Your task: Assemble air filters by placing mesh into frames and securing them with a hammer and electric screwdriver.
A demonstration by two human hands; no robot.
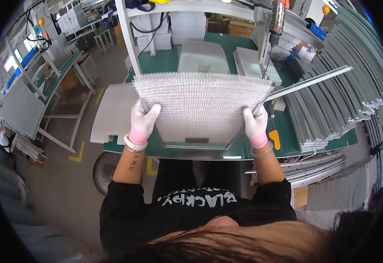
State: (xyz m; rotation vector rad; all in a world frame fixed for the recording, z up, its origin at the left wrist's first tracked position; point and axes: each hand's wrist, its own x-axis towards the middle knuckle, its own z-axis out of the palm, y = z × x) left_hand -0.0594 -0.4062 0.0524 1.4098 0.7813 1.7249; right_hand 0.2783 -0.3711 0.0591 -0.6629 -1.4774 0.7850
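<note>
A silvery metal mesh sheet (200, 98) is held up in front of me, tilted over the green workbench (290, 142). My left hand (143, 117), in a white glove with a pink cuff, grips its left edge, thumb on the near face. At the opposite edge my right hand (256, 120), gloved alike, pinches the sheet the same way. Below the mesh shows the near side of a thin metal frame (180, 145), with a small brownish rectangular piece (197, 140) beside it. A long metal channel strip (314, 82) slants out to the right from behind my right hand.
An electric screwdriver (277, 22) hangs at the back right. Long grey metal profiles (331, 101) are stacked on the right. An orange-yellow flat piece (274, 139) lies near my right hand. A pale sheet (117, 109) overhangs the bench's left side; a floor fan (103, 173) stands below.
</note>
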